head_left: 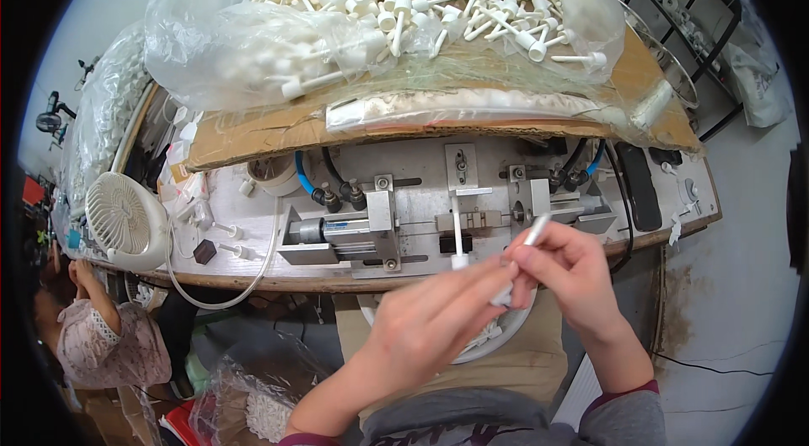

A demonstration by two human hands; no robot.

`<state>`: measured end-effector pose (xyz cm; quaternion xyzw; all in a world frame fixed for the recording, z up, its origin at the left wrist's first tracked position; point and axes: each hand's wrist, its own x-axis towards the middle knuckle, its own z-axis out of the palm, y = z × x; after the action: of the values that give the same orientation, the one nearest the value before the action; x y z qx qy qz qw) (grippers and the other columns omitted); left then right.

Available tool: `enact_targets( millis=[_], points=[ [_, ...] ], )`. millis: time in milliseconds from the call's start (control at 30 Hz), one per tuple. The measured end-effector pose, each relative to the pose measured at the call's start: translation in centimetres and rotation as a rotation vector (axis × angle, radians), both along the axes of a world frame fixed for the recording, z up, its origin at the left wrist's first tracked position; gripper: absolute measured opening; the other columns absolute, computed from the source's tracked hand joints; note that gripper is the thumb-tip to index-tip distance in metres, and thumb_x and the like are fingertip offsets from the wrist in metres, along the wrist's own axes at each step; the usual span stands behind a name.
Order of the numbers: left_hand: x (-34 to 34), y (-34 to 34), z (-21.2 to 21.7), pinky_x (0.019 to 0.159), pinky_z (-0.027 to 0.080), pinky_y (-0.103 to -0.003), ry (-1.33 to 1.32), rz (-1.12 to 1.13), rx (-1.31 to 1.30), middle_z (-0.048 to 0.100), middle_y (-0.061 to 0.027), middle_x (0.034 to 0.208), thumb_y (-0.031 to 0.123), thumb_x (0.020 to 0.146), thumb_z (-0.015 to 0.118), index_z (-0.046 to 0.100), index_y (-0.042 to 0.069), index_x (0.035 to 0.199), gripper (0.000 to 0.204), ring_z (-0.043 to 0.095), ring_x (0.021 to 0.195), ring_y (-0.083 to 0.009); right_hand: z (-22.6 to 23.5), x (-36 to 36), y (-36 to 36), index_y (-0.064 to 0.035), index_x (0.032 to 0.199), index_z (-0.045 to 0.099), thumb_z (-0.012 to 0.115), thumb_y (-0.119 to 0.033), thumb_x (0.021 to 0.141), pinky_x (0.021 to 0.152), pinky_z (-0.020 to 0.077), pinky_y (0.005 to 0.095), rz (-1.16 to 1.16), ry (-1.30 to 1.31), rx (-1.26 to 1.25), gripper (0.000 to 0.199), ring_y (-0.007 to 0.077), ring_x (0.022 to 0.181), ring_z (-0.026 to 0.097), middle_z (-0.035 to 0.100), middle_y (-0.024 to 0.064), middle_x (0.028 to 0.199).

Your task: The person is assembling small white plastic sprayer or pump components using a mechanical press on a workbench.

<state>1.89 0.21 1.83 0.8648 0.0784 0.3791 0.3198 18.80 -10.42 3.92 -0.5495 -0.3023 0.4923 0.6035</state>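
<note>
My left hand and my right hand meet in front of the bench, fingers closed. A white plastic rod sticks up from the pinch of my right thumb and fingers. Below it, a white rounded end shows between both hands; whether it belongs to the same piece is hidden. My left fingertips press together against the right ones. Just beyond them, a similar cup-ended white rod stands in the metal clamping fixture, its cup toward me.
A clear bag heaped with cup-ended white rods lies on cardboard above the bench. A white fan, a looped tube and a black phone flank the fixture. A white basin sits in my lap. Another person is at left.
</note>
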Motion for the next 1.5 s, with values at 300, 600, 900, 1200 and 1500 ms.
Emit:
enact_targets(
  millis=[300, 600, 900, 1200, 1500],
  points=[
    [-1.6, 0.0, -0.3, 0.067, 0.056, -0.03, 0.168, 0.162, 0.018, 0.07, -0.0124, 0.109, 0.005, 0.071, 0.083, 0.072, 0.0, 0.104, 0.035, 0.067, 0.079, -0.0196, 5.5, 10.7, 9.9, -0.0085, 0.122, 0.063, 0.066, 0.002, 0.083, 0.072, 0.0518, 0.0288, -0.379, -1.453, 0.257, 0.04, 0.0149, 0.091, 0.065, 0.07, 0.0035, 0.106],
    [0.4, 0.9, -2.9, 0.061, 0.051, -0.028, 0.404, 0.236, 0.437, 0.069, -0.0132, 0.122, 0.015, 0.074, 0.079, 0.072, 0.004, 0.1, 0.029, 0.065, 0.063, -0.0185, 7.5, 16.1, 18.4, -0.0087, 0.121, 0.059, 0.065, 0.008, 0.076, 0.09, 0.0505, 0.0427, 0.09, -1.921, -0.446, 0.049, 0.0329, 0.11, 0.061, 0.064, 0.0122, 0.118],
    [0.3, 1.1, -3.0, 0.054, 0.049, -0.028, 0.432, 0.246, 0.42, 0.07, -0.0092, 0.122, 0.016, 0.074, 0.08, 0.073, 0.009, 0.098, 0.027, 0.06, 0.052, -0.0176, 6.8, 14.4, 17.8, -0.0052, 0.102, 0.066, 0.073, 0.0, 0.077, 0.083, 0.0519, 0.041, 0.152, -1.967, 0.041, 0.027, 0.0312, 0.099, 0.064, 0.067, 0.0126, 0.102],
    [0.2, 1.3, -3.0, 0.054, 0.05, -0.028, 0.373, 0.224, 0.391, 0.07, -0.0085, 0.122, 0.018, 0.075, 0.08, 0.073, 0.008, 0.098, 0.026, 0.059, 0.052, -0.0193, 6.7, 13.0, 14.0, -0.0053, 0.104, 0.073, 0.078, -0.013, 0.082, 0.07, 0.0502, 0.0266, -0.174, -1.362, 0.373, 0.025, 0.0166, 0.078, 0.065, 0.069, 0.007, 0.09],
    [0.5, 2.6, 1.8, 0.071, 0.059, -0.028, -0.055, 0.131, -0.272, 0.07, -0.013, 0.113, 0.018, 0.077, 0.085, 0.065, 0.003, 0.122, 0.051, 0.071, 0.078, -0.0177, 3.9, 7.2, 8.9, -0.0029, 0.11, 0.073, 0.076, -0.007, 0.078, 0.067, 0.0552, 0.0283, -0.283, -1.638, 0.803, 0.032, 0.0217, 0.082, 0.069, 0.071, 0.0126, 0.097]
  ],
)
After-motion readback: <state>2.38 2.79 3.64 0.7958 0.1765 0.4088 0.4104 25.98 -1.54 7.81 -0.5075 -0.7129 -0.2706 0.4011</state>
